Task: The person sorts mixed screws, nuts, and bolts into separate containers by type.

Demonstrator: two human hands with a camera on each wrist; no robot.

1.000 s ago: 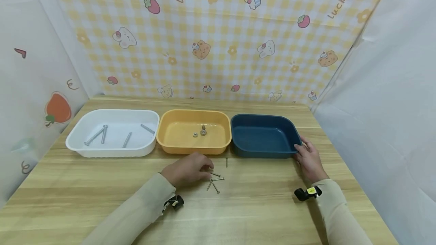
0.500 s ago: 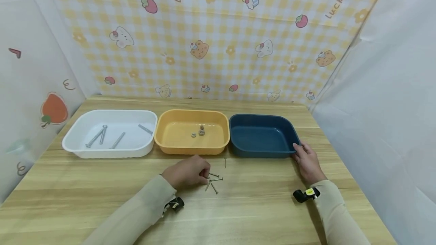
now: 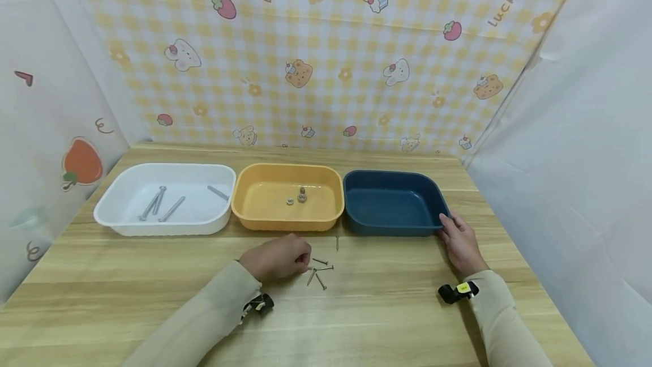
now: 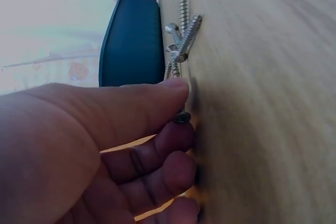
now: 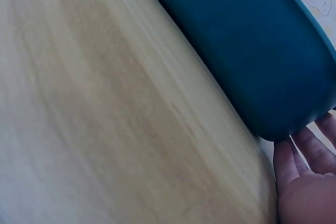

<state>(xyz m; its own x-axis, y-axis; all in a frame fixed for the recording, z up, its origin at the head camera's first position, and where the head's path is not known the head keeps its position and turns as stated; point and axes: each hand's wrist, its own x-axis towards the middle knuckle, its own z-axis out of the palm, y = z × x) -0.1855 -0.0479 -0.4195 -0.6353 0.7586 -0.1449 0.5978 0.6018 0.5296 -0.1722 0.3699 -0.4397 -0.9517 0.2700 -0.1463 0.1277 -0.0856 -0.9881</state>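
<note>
My left hand (image 3: pixel 277 257) is low over the table in front of the yellow tray. Its thumb and index finger pinch a small screw (image 4: pixel 182 116) by the head end, as the left wrist view shows; the other fingers curl below. Several more screws (image 3: pixel 321 282) lie in a loose cluster beside the fingertips, and a lone screw (image 3: pixel 337 243) lies nearer the blue tray. At the right, my right hand (image 3: pixel 460 244) touches the outer corner of the dark blue tray (image 3: pixel 397 231) with fairly straight fingers (image 5: pixel 315 150). No objects show inside that tray.
A white tray (image 3: pixel 168 229) at the left holds several long bolts (image 3: pixel 173 209). Between it and the blue tray, the yellow tray (image 3: pixel 287 225) holds a few nuts (image 3: pixel 302 198). All three stand in a row near the patterned backdrop (image 3: pixel 326 95).
The left hand's thumb and index finger have come together on a screw at the cluster's left side. Loose bolts in the white tray have shifted. The right hand stays at the blue tray's corner.
</note>
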